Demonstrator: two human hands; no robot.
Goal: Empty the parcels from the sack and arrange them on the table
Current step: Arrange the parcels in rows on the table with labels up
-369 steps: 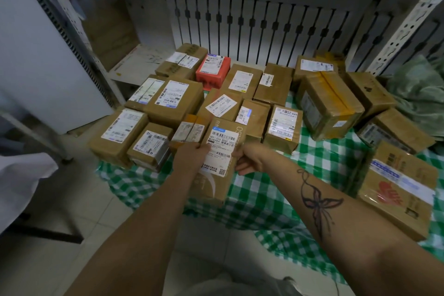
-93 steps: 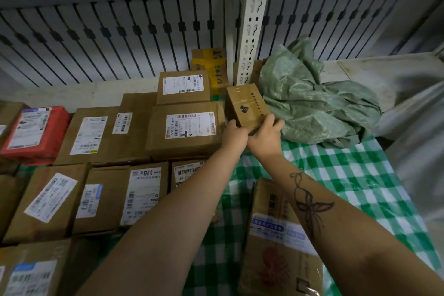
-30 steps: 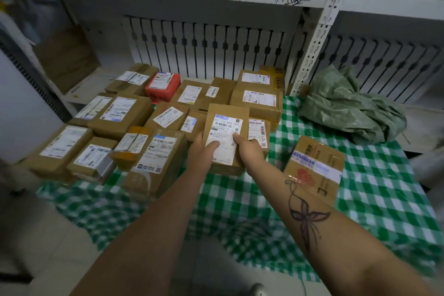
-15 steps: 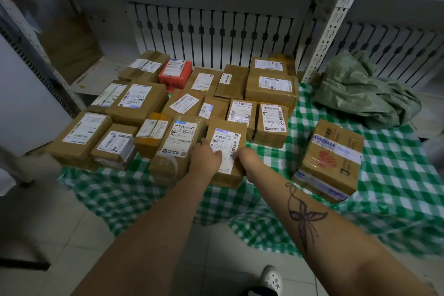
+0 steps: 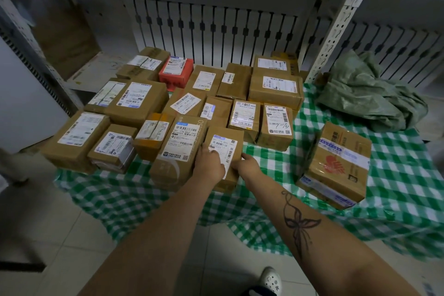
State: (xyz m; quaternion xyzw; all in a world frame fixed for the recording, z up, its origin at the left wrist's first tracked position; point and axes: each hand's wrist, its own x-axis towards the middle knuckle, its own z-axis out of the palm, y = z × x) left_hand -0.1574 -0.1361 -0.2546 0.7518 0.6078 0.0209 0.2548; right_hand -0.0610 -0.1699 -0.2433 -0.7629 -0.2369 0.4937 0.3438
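Note:
A brown labelled parcel point(image 5: 227, 144) lies flat at the front of the table, in a row with other boxes. My left hand point(image 5: 209, 163) rests on its label and my right hand point(image 5: 247, 166) grips its right edge. Several brown parcels and one red parcel point(image 5: 176, 72) fill the table's left half in rows. A larger taped box point(image 5: 336, 163) sits alone to the right. The crumpled green sack point(image 5: 370, 94) lies at the back right, its inside hidden.
The table wears a green checked cloth point(image 5: 396, 175) that hangs over the front edge. A white slotted shelf post point(image 5: 336, 24) rises behind the parcels, with a slatted panel behind it. Tiled floor and my shoe point(image 5: 271, 279) lie below.
The parcel was held tilted above the table a second ago; it now lies flat in the front row, and both hands have come down with it.

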